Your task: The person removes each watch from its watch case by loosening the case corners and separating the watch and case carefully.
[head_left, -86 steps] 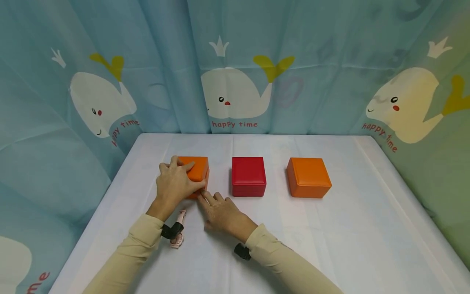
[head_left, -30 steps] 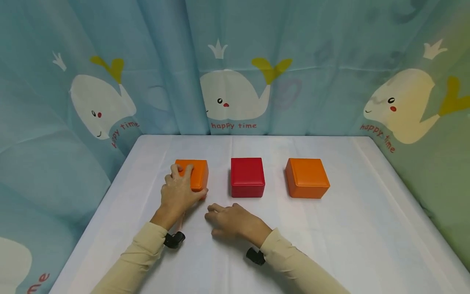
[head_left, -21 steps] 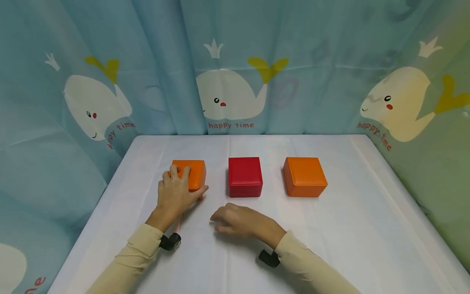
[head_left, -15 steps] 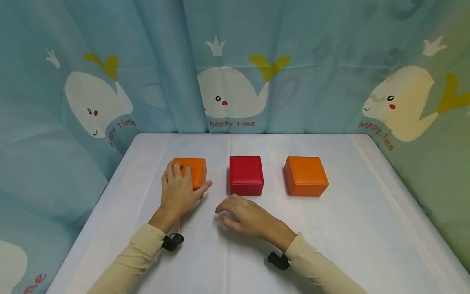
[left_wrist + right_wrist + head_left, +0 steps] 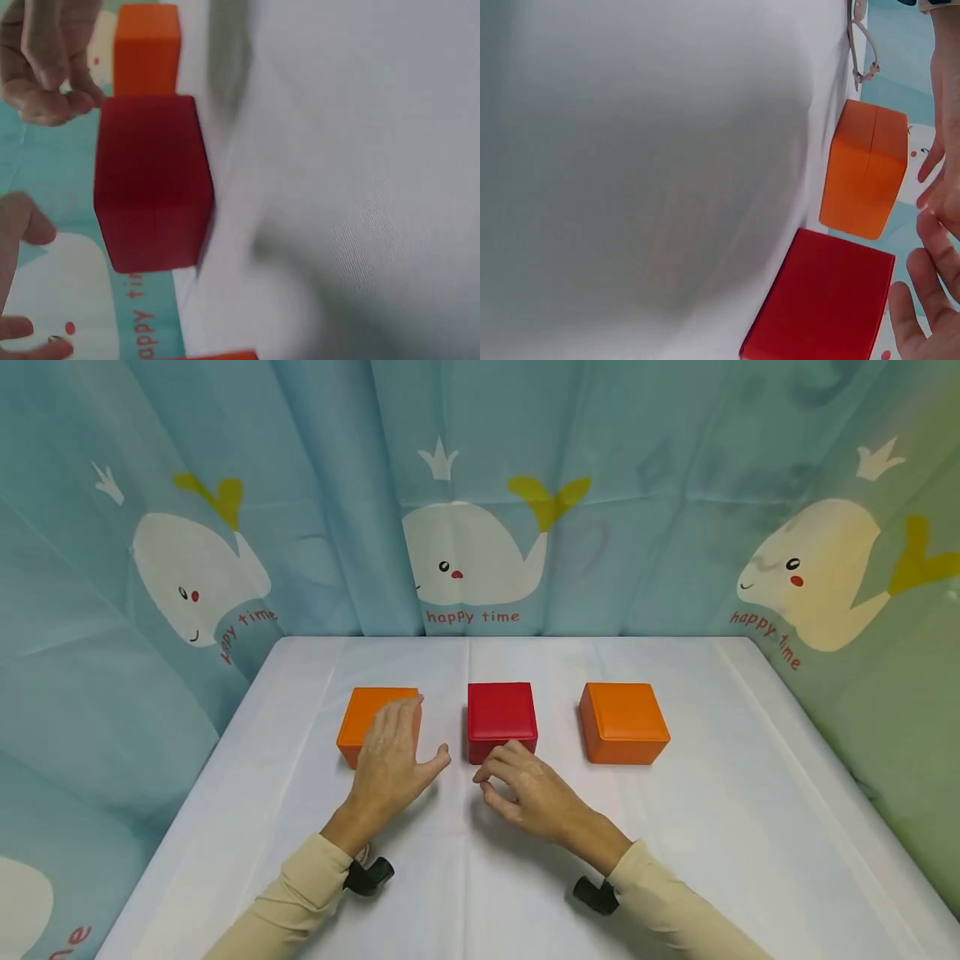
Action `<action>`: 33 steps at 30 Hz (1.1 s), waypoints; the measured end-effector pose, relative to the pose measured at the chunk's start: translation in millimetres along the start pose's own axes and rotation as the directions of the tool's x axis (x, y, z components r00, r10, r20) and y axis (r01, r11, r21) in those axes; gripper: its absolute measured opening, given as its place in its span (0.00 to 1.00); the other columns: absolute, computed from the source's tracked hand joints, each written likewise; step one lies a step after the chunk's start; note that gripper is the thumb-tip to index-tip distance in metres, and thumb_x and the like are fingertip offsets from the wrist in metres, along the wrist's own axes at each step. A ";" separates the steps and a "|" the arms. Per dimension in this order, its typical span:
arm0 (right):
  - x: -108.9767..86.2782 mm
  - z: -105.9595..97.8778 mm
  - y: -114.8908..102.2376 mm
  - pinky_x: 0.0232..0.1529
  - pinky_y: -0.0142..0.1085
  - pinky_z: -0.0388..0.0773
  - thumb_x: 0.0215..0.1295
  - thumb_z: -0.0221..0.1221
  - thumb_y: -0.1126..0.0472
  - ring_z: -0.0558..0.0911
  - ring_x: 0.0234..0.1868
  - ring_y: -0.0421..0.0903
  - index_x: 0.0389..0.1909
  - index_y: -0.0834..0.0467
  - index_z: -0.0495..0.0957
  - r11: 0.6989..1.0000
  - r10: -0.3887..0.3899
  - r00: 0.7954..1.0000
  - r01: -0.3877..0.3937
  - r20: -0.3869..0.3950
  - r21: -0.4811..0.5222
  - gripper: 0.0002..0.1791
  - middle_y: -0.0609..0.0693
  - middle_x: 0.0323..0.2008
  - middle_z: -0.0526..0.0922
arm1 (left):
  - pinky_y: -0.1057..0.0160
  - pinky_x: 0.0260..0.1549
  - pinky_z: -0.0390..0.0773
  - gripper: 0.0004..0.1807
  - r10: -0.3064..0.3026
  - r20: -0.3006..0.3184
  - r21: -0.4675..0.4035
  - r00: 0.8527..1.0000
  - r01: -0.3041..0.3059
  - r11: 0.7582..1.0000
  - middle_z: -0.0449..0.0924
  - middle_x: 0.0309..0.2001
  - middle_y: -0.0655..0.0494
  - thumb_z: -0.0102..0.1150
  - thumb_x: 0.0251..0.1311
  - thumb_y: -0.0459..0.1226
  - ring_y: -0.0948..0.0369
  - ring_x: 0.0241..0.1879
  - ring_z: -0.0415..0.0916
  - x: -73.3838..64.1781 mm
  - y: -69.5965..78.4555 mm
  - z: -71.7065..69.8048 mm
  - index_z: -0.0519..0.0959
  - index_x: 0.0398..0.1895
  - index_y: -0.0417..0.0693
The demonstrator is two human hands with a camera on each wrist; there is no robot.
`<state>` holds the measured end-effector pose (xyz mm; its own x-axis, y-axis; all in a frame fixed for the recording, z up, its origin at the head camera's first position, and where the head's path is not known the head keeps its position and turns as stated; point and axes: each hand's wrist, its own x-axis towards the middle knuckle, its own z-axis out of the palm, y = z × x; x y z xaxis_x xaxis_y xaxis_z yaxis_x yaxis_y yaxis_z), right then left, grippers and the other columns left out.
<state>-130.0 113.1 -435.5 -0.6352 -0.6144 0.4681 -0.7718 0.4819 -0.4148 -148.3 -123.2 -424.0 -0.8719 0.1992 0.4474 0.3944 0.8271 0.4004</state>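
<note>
My left hand (image 5: 390,768), fingers extended and thumb spread, is over the right front part of the left orange box (image 5: 367,714) and holds nothing. The box's lid is down, and the hand hides part of it. My right hand (image 5: 536,797) has loosely bent fingers and holds nothing. It hovers by the front of the closed red box (image 5: 501,710); contact cannot be made out. In the right wrist view, the left orange box (image 5: 864,169) shows a seam, and the red box (image 5: 821,300) is below it. A pinkish watch strap (image 5: 864,52) lies near the top.
Another closed orange box (image 5: 626,722) sits to the right of the red one. A white cloth covers the table (image 5: 712,827). Behind and at the sides hangs a blue whale-print curtain (image 5: 322,527). A black wrist camera (image 5: 369,877) is near the left cuff.
My left hand has let go of the left orange box and moved right. My right hand has left that box's front and moved right to the red box. The boxes stay in place.
</note>
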 end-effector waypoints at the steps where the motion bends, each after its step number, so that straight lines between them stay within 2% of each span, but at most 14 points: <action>1: -1.0 -0.5 0.6 0.50 0.34 0.77 0.63 0.67 0.66 0.74 0.47 0.41 0.39 0.56 0.84 1.000 0.009 1.000 -0.009 -0.011 -0.010 0.05 0.42 0.41 0.80 | 0.44 0.56 0.74 0.41 -0.010 0.011 -0.047 1.000 0.011 0.999 0.72 0.60 0.40 0.68 0.56 0.46 0.45 0.60 0.67 -0.5 1.3 0.9 0.66 0.69 0.36; 4: -3.6 -1.4 4.0 0.51 0.37 0.76 0.63 0.67 0.64 0.73 0.47 0.43 0.42 0.57 0.83 0.997 0.052 0.997 -0.055 -0.058 -0.057 0.07 0.45 0.42 0.79 | 0.44 0.55 0.76 0.44 -0.033 0.064 -0.133 0.997 0.042 0.990 0.72 0.63 0.44 0.70 0.55 0.45 0.48 0.61 0.68 0.3 5.2 2.8 0.63 0.73 0.40; 7: -5.6 -1.2 6.9 0.49 0.39 0.74 0.62 0.66 0.62 0.71 0.47 0.47 0.47 0.59 0.80 0.982 0.136 0.984 -0.148 -0.114 -0.114 0.13 0.50 0.44 0.76 | 0.44 0.58 0.75 0.46 0.015 0.103 -0.136 0.995 -0.001 0.991 0.71 0.66 0.43 0.71 0.53 0.44 0.47 0.64 0.67 4.6 5.7 4.2 0.62 0.74 0.40; 11: -8.4 0.0 10.9 0.51 0.44 0.72 0.61 0.67 0.61 0.68 0.51 0.54 0.54 0.63 0.73 0.952 0.244 0.954 -0.270 -0.174 -0.147 0.23 0.57 0.50 0.71 | 0.42 0.64 0.67 0.50 0.055 0.178 -0.135 0.982 -0.031 0.990 0.66 0.71 0.44 0.73 0.52 0.46 0.46 0.69 0.62 14.5 5.8 4.8 0.60 0.76 0.41; 18: -10.7 2.6 22.6 0.61 0.51 0.69 0.58 0.69 0.61 0.64 0.62 0.60 0.63 0.69 0.64 0.924 0.337 0.912 -0.368 -0.232 -0.104 0.36 0.64 0.63 0.64 | 0.39 0.63 0.67 0.54 0.023 0.302 -0.175 0.953 0.031 0.984 0.60 0.75 0.47 0.73 0.52 0.50 0.48 0.72 0.57 27.3 7.0 10.5 0.57 0.79 0.45; 20: -9.6 3.4 27.0 0.65 0.53 0.66 0.58 0.70 0.60 0.63 0.64 0.61 0.66 0.70 0.61 0.910 0.385 0.897 -0.408 -0.216 -0.072 0.40 0.65 0.65 0.62 | 0.38 0.64 0.65 0.54 0.013 0.323 -0.190 0.946 0.051 0.980 0.58 0.76 0.48 0.74 0.52 0.50 0.48 0.73 0.55 30.1 7.0 14.0 0.56 0.79 0.46; 23: -8.7 4.8 32.6 0.67 0.54 0.65 0.60 0.71 0.56 0.62 0.67 0.61 0.70 0.70 0.55 0.871 0.486 0.860 -0.491 -0.155 0.009 0.46 0.65 0.68 0.60 | 0.37 0.67 0.58 0.56 0.010 0.348 -0.197 0.937 0.063 0.978 0.55 0.78 0.48 0.76 0.51 0.49 0.49 0.75 0.51 34.1 8.1 19.6 0.54 0.80 0.47; 25: -8.4 5.7 35.4 0.66 0.54 0.68 0.62 0.70 0.52 0.65 0.67 0.60 0.73 0.69 0.51 0.831 0.556 0.826 -0.551 -0.096 0.076 0.50 0.65 0.69 0.59 | 0.36 0.68 0.57 0.58 0.012 0.362 -0.186 0.932 0.060 0.981 0.52 0.79 0.48 0.76 0.51 0.49 0.49 0.76 0.49 36.7 9.9 22.9 0.53 0.81 0.48; 28: -8.2 7.0 39.7 0.62 0.52 0.73 0.64 0.70 0.47 0.70 0.64 0.57 0.75 0.67 0.48 0.772 0.627 0.779 -0.617 -0.021 0.152 0.53 0.63 0.69 0.60 | 0.35 0.66 0.61 0.59 0.032 0.372 -0.176 0.927 0.037 0.984 0.50 0.79 0.47 0.77 0.50 0.49 0.48 0.76 0.47 41.5 13.9 26.9 0.52 0.81 0.48; 30: -8.0 7.0 42.1 0.62 0.50 0.72 0.64 0.69 0.46 0.73 0.62 0.56 0.75 0.66 0.49 0.746 0.650 0.760 -0.642 0.012 0.178 0.52 0.62 0.68 0.63 | 0.37 0.64 0.64 0.59 0.045 0.378 -0.155 0.925 0.015 0.988 0.49 0.79 0.46 0.77 0.48 0.49 0.48 0.76 0.47 45.6 16.4 28.6 0.53 0.81 0.48; 33: -8.5 6.8 46.8 0.64 0.50 0.70 0.66 0.69 0.48 0.73 0.62 0.55 0.74 0.66 0.52 0.728 0.662 0.749 -0.650 0.022 0.217 0.49 0.61 0.66 0.67 | 0.35 0.63 0.65 0.58 0.070 0.393 -0.113 0.917 -0.027 0.993 0.50 0.79 0.45 0.78 0.46 0.49 0.47 0.76 0.46 53.9 19.8 29.9 0.56 0.80 0.47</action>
<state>-160.5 136.7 -464.2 -0.9862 -0.1544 0.0589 -0.1426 0.6148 -0.7757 -196.1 -80.4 -415.9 -0.8860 0.4470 0.1238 0.4482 0.7566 0.4761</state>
